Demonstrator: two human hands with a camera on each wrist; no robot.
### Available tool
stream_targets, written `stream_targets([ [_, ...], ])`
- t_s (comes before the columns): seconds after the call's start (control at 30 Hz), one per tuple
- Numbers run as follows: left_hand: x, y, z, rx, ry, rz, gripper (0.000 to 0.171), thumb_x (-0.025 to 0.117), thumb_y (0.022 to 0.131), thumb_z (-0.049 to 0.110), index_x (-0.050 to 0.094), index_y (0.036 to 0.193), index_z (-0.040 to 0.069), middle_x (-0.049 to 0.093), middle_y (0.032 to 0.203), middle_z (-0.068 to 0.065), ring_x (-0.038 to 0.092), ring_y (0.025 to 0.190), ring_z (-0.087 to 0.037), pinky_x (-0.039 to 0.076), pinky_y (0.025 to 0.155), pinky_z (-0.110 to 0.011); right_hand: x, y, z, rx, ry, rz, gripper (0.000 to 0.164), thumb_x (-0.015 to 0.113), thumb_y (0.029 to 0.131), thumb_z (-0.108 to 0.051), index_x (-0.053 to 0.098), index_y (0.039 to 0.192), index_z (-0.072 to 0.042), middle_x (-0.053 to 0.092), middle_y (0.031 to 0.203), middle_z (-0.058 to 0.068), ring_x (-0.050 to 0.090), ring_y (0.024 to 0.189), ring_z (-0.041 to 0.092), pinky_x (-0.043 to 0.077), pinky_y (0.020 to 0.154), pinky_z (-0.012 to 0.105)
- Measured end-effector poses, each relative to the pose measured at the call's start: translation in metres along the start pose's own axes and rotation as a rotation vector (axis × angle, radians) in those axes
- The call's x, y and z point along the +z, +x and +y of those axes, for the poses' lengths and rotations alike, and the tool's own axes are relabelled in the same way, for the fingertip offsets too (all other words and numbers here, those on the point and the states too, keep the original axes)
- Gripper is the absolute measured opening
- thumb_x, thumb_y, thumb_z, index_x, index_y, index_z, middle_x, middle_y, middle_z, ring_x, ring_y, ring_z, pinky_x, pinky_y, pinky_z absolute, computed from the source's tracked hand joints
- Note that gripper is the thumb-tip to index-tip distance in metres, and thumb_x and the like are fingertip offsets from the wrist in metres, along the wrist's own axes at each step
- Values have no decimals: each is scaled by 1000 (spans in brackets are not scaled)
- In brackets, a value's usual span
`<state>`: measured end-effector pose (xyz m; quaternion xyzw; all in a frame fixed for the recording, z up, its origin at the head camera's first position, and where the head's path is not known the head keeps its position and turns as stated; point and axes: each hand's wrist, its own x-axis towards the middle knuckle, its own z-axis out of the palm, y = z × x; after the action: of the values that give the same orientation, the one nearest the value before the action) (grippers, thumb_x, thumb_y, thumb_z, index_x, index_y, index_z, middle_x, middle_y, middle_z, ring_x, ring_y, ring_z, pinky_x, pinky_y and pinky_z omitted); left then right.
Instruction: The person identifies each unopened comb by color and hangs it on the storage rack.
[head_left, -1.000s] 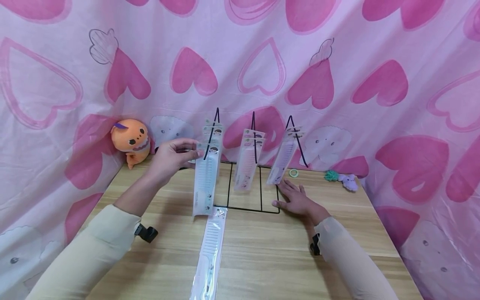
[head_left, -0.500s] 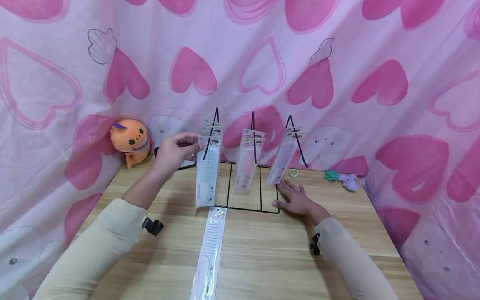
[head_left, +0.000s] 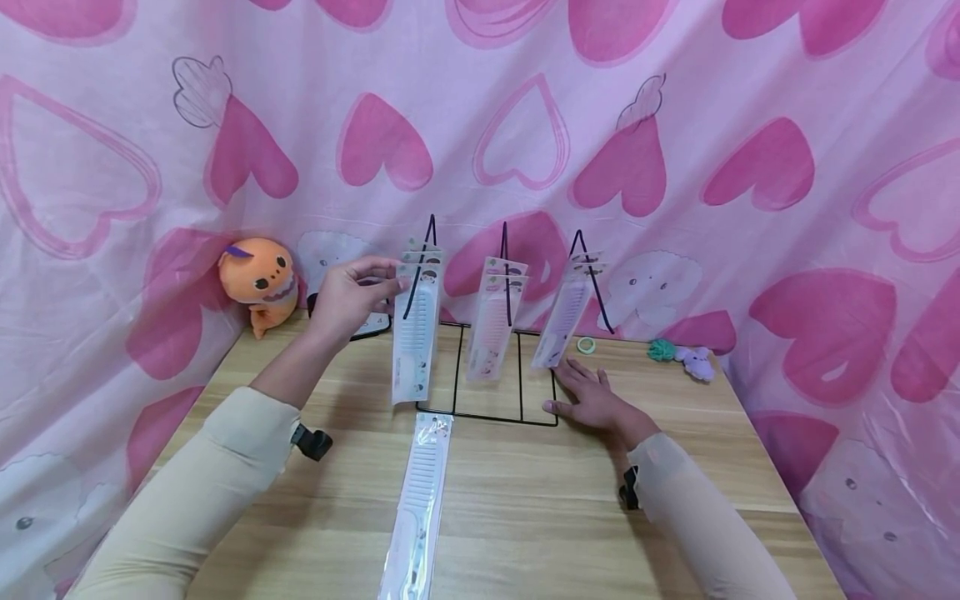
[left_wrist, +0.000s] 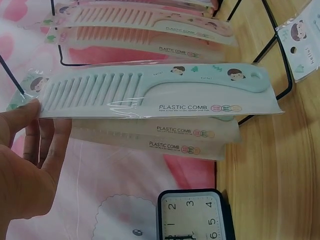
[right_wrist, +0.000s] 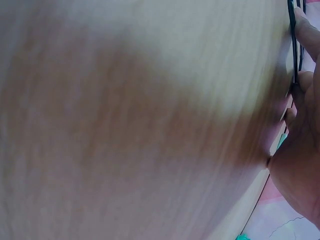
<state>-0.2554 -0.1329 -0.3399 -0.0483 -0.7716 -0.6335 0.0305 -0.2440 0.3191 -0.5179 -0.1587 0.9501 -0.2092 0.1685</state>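
Note:
A black wire rack [head_left: 487, 417] with three upright hooks stands on the table. My left hand [head_left: 348, 300] pinches the upper edge of a light-blue plastic comb [left_wrist: 165, 95] in a clear package, thumb in front and fingers behind. That comb hangs at the left hook, with more packaged combs [left_wrist: 200, 131] behind it. Packaged pink combs [head_left: 492, 333] hang from the middle hook, purple combs [head_left: 566, 312] from the right one. Another packaged comb [head_left: 422, 500] lies flat in front of the rack. My right hand [head_left: 592, 400] rests on the table, fingers extended, at the rack's right base corner.
Behind my left hand is a black-rimmed clock [left_wrist: 192, 215], partly hidden in the head view. An orange plush toy [head_left: 258, 279] sits at the back left. A pale green ring [head_left: 587, 345], a green scrunchie [head_left: 662, 350] and a purple toy [head_left: 697, 364] lie back right.
My left hand has moved up and slightly right, bringing the blue comb back along the left hook toward the combs behind it. The right hand has stayed in place.

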Motion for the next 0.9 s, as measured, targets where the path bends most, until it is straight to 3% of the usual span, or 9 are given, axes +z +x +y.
stream_targets([
  [0.63, 1, 4, -8, 23, -38, -6, 37, 83, 102, 18, 74, 135, 4, 74, 107, 5, 76, 97, -8, 70, 84, -30, 0, 1, 0, 9, -10, 3, 101, 63, 104, -68, 10, 179, -26, 8, 188, 9, 0, 175, 38, -13, 134, 77],
  [0.9, 0, 3, -7, -17, -31, -6, 39, 83, 102, 20, 70, 137, 8, 73, 110, 3, 74, 101, -12, 70, 89, -34, 0, 2, 1, 2, -7, 4, 100, 62, 105, -68, 11, 179, -24, 10, 188, 11, 0, 175, 40, -12, 134, 77],
])
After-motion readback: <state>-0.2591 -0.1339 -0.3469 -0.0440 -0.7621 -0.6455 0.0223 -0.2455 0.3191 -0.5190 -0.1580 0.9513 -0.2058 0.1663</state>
